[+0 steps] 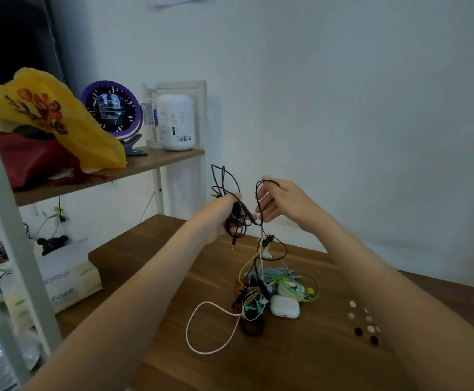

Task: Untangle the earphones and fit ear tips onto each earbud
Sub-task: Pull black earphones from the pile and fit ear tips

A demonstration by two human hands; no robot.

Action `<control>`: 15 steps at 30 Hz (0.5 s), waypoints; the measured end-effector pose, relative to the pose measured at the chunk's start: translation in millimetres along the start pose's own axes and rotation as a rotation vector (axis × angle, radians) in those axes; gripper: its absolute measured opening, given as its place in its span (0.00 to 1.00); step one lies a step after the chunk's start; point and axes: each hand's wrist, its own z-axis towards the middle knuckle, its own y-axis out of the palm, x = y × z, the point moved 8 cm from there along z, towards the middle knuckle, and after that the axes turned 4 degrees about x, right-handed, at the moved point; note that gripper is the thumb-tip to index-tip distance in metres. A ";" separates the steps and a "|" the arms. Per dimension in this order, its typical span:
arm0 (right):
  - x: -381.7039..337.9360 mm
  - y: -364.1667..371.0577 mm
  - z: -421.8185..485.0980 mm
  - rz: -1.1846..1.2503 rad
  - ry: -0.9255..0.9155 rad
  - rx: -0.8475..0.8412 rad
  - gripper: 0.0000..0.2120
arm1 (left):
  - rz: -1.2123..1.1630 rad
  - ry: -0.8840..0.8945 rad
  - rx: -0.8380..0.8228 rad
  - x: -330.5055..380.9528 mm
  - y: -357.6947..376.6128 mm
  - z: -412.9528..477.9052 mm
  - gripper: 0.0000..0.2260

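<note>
Black cable (236,214). Cable pile (279,280): yellow, mint green, pale blue, white, black, bit of red. Cord loop (187,331) white. Case (284,307) white. Ear tips (368,318): most cream-white, two black. Table (286,362) brown, wood grain. Bag (60,122) yellow, orange-red flower print. Fan (111,107) purple rim, black centre.

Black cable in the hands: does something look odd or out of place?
Yes. The black cable, bunched in the left hand, is not free: a strand drops to the pile of coloured cables on the table and pulls yellow and white cords up.
</note>
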 end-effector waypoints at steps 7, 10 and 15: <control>5.2 0.3 -8.5 -0.130 -0.121 -0.067 0.11 | -0.002 0.061 -0.066 -0.5 24.9 -1.6 0.14; 8.7 -7.1 -9.0 -0.093 -0.134 -0.021 0.12 | -0.037 0.070 -0.089 -3.5 32.0 -1.5 0.17; 19.4 -6.9 -10.9 0.033 -0.144 0.029 0.11 | -0.104 0.041 -0.067 -11.7 32.0 -0.3 0.17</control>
